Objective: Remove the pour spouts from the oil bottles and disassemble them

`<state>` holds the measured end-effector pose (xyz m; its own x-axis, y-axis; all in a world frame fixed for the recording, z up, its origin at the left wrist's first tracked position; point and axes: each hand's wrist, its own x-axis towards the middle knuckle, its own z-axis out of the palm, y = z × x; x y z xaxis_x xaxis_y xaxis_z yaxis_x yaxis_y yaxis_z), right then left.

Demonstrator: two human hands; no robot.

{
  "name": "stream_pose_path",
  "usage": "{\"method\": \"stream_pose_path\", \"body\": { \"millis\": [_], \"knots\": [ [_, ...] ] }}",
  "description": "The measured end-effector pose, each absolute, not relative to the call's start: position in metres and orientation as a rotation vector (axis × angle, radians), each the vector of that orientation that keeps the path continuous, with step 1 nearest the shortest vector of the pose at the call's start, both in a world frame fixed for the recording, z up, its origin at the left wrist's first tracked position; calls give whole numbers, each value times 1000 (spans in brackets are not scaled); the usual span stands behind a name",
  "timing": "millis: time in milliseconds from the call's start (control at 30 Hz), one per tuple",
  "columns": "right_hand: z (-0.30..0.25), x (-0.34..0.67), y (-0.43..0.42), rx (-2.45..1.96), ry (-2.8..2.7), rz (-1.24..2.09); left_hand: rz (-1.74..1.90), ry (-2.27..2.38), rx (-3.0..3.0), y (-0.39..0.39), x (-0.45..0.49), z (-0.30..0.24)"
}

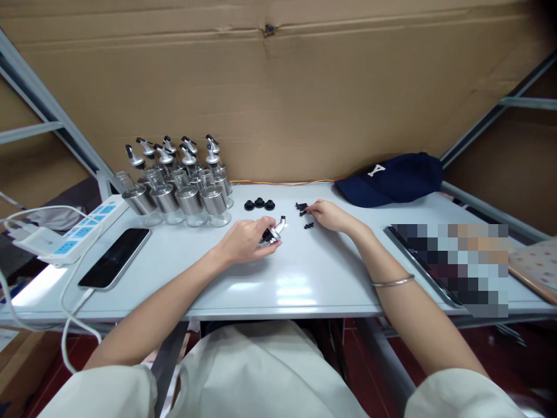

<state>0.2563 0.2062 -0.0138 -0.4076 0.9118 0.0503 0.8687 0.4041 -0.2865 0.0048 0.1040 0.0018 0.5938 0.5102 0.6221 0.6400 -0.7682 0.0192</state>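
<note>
My left hand (250, 241) is closed around a silver bottle pourer spout (277, 231) with a black base, its narrow tip pointing up and away from me. To the right, my right hand (326, 213) reaches to a little pile of small black plastic parts (301, 206). Its thumb and forefinger are pinched together on one of these parts, partly hidden by the fingertips. A few more tiny black pieces (308, 225) lie just in front of the pile. Beyond my left hand sit three black round stoppers (259, 202) in a row.
Several glass bottles with steel sleeves (189, 200) stand at the back left, the rear ones fitted with pourers. A phone (115, 258) and power strip (87, 229) lie left. On the right are a navy cap (391, 180) and a partly blurred tablet-like device (418, 264).
</note>
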Motion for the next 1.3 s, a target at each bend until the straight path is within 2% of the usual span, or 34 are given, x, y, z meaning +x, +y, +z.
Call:
{"method": "stream_pose_path", "body": {
  "millis": [400,500,633,700,1067,1300],
  "knots": [
    [-10,250,202,-1561,-2288,303,-746,-1077,-2645,108,3,1],
    [3,243,189,-1358,-2102,520,-691,-1116,-2658,110,3,-1],
    [19,231,167,-984,-2147,1045,-670,-1123,-2665,111,4,-2],
    [21,226,160,-877,-2191,1150,-686,-1095,-2672,111,4,-1],
    [20,211,146,-911,-2282,971,-713,-1053,-2780,105,6,5],
    [20,209,142,-889,-2267,1067,-698,-1054,-2827,103,10,4]
  ]
}}
